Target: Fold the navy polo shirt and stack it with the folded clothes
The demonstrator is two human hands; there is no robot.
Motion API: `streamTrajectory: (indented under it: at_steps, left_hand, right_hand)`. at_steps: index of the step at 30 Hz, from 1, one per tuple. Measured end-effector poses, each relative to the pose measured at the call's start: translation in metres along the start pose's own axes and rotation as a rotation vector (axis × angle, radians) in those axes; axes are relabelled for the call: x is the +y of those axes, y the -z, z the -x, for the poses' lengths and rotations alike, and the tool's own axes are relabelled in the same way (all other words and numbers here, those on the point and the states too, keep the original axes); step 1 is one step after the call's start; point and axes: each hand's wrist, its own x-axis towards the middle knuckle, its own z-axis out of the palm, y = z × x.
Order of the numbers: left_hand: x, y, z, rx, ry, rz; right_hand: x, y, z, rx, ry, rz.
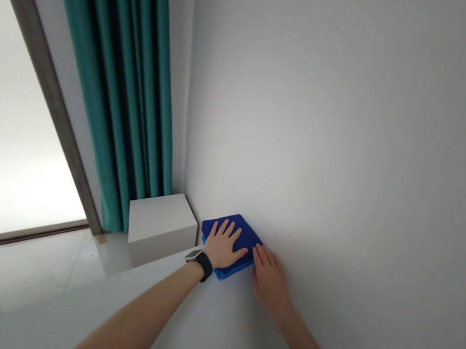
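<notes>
Blue cloth stack: the folded blue cloth stack is directly under the left hand and just to the left of the right hand's fingertips.
Long axis: I cannot tell it with certainty, because the left hand covers a good part of the top; one corner points away from both hands.
Nearer hand: the left one, which rests on the top face; the right one reaches only the right edge.
Cloth look: deep blue above, with brighter blue layers showing below, along the edge toward the person; it seems folded rather flat, and the layers are not perfectly even.
Left palm: laid flat, with the fingers spread wide, pressing or resting on the cloth.
Right fingers: rather straight and close together, touching the edge; whether the thumb pinches the cloth, I cannot tell.
Left wrist: it wears a watch with black strap.
White tabletop: the surface is beneath both hands.
Wall: the pale wall rises beyond the hands.
White box-shaped cabinet: it stands beyond the left hand, to its left.
Teal curtain: it hangs farther away, behind this cabinet.
</notes>
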Motion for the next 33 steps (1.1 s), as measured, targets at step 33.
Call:
streamTrajectory:
  at_steps: [33]
  left_hand:
    - [-0.037,-0.036,0.064,0.443,0.622,0.847]
  right_hand:
    - [-0.028,-0.033,0.001,0.36,-0.319,-0.468]
